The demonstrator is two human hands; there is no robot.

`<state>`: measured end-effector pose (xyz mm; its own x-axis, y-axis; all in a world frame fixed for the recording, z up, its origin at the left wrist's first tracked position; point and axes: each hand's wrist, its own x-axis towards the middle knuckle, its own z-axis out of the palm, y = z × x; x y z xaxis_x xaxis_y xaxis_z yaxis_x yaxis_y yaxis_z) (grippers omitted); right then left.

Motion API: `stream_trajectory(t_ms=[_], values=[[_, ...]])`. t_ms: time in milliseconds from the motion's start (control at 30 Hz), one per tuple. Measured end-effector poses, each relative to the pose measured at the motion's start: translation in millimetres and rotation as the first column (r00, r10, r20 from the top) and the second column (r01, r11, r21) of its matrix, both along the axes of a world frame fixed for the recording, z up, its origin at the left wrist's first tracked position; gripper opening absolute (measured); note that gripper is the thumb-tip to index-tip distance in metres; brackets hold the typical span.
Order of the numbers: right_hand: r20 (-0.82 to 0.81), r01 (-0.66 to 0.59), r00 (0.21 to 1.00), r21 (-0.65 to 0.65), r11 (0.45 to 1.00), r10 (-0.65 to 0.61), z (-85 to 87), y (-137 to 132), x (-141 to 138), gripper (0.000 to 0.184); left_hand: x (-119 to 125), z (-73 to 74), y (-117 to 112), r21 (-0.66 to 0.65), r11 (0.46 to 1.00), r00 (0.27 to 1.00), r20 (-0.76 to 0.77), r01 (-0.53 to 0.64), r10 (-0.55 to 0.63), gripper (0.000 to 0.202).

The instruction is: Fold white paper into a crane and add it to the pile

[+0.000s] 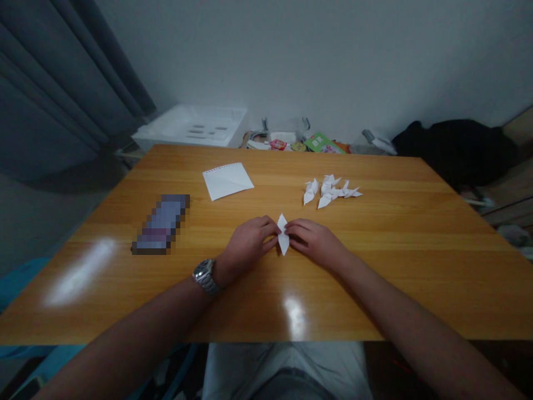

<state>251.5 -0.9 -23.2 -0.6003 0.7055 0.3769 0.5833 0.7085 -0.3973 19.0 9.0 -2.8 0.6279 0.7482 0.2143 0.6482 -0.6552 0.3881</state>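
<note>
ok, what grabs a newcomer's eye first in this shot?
At the middle of the glossy orange-brown wooden table, the left hand and right hand pinch a narrow white folded paper piece between them. Behind them to the right lies a cluster of small white folded paper figures. Behind to the left lies a white notepad sheet with a perforated edge.

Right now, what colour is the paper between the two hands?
The folded paper is plain white; the head view shows it.
</note>
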Motion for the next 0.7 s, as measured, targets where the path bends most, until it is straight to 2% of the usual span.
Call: stream_trajectory(t_ms=[400, 700], values=[[0.046, 0.023, 0.999, 0.021, 1.000, -0.024, 0.1, -1.4, -4.8, 0.012, 1.0, -3.1, 1.8, 0.002, 1.000, 1.000, 0.005, 0.002, -0.002, 0.014], [-0.195, 0.013, 0.980, -0.122, 0.992, -0.037, -0.4, 2.6, -5.3, 0.008, 1.1, -8.3, 5.6, 0.009, 1.000, 0.999, 0.044, 0.023, -0.023, 0.014]])
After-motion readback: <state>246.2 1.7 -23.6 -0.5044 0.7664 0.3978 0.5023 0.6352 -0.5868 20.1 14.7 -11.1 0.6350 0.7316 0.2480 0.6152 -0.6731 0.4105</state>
